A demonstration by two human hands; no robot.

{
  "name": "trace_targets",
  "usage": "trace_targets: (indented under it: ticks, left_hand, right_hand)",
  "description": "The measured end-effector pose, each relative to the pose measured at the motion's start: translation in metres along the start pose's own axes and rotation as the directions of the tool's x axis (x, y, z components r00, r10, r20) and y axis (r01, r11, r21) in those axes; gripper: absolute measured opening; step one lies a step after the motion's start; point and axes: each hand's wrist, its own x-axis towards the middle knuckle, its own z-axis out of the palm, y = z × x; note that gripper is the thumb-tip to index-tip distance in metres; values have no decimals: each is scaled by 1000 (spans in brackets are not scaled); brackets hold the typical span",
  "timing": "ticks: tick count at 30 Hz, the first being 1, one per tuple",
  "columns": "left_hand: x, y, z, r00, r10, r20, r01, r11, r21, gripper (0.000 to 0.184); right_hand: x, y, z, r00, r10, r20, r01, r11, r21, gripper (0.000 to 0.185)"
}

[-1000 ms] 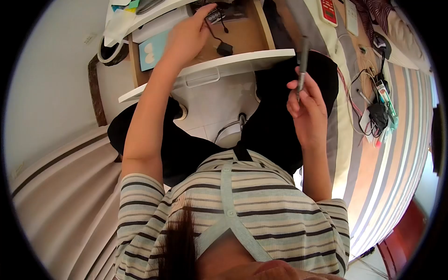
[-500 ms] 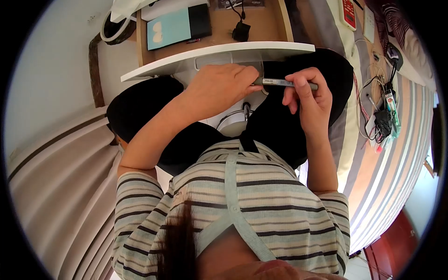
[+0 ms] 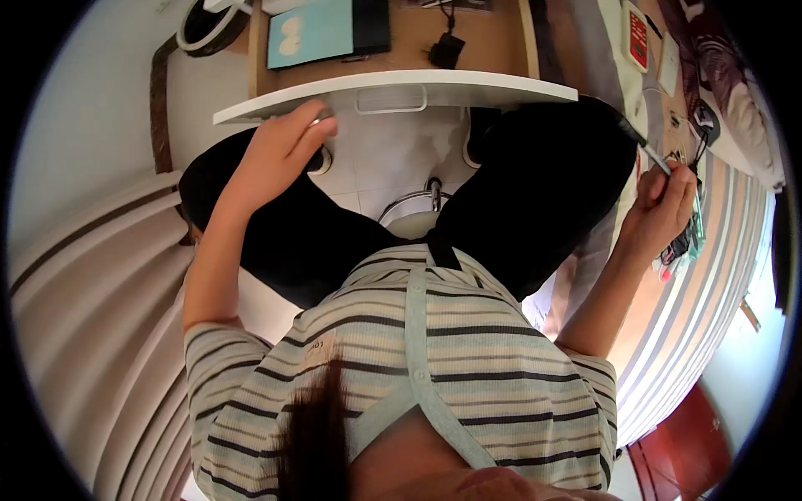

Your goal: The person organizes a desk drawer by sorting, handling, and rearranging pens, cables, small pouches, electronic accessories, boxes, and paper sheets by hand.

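Note:
My right hand (image 3: 660, 213) is out over the striped bed at the right, its fingers closed round a slim grey pen (image 3: 657, 158) with a dark end pointing up and left. At the left, my left hand (image 3: 280, 159) hovers by the drawer front (image 3: 493, 87), fingers bent together. A small silvery bit shows at its fingertips, too small to name. Inside the pulled-out drawer (image 3: 493, 50) lie a light blue booklet (image 3: 322, 42), a black item (image 3: 372, 37) partly under it, and a black plug adapter (image 3: 446, 52).
Cables and a bagged black bundle lie on the striped bed cover (image 3: 727, 275), partly behind my right hand. A red and white calculator-like device (image 3: 636, 42) sits at the upper right. A curtain (image 3: 92, 309) hangs at the left. My knees flank the space below the drawer.
Both hands held the pen together in front of the drawer. They have parted: my left hand moved left, and my right hand carried the pen right, over the bed.

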Motion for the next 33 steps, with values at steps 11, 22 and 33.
trace_targets:
  ticks: [11, 22, 33]
  left_hand:
    - [0, 39, 40, 986, -110, 122, 163, 563, -810, 18]
    - [-3, 66, 54, 983, -177, 46, 64, 101, -993, 31]
    - [0, 67, 60, 983, -184, -14, -13, 6, -1000, 28]
  right_hand:
    - [-53, 16, 70, 856, 166, 490, -240, 967, 91, 15]
    - [-75, 28, 89, 752, 180, 633, -299, 951, 84, 15]
    - [-83, 33, 89, 731, 181, 658, -355, 925, 140, 17]
